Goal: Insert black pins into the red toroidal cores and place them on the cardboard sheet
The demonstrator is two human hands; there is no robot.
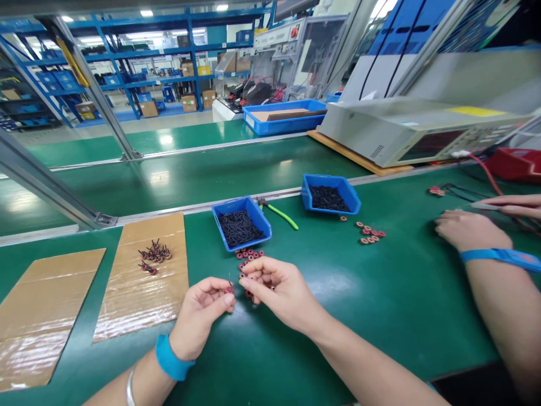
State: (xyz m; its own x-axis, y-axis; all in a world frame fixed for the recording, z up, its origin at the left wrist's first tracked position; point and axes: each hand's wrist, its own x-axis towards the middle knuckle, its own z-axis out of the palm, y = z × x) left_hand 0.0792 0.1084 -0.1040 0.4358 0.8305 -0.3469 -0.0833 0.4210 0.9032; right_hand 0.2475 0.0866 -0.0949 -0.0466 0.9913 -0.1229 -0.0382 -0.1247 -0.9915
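My left hand (202, 316) pinches a small red ring-shaped coil (229, 290) with a thin pin sticking up from it. My right hand (276, 290) is closed in a pinch right beside it, fingertips almost touching the coil; what it holds is too small to name. Just beyond both hands lies a loose cluster of red coils (249, 256) on the green mat. Behind that stands a blue bin (240, 223) of black pins. A pile of finished coils with pins (154, 255) rests on a taped cardboard sheet (143, 282) to the left.
A second blue bin (331, 194) of black parts and more red coils (371, 234) lie to the right, near a co-worker's hands (469, 230) with a blue wrist strap. Green-handled cutters (279, 212) lie between the bins. A grey instrument (414, 132) stands behind.
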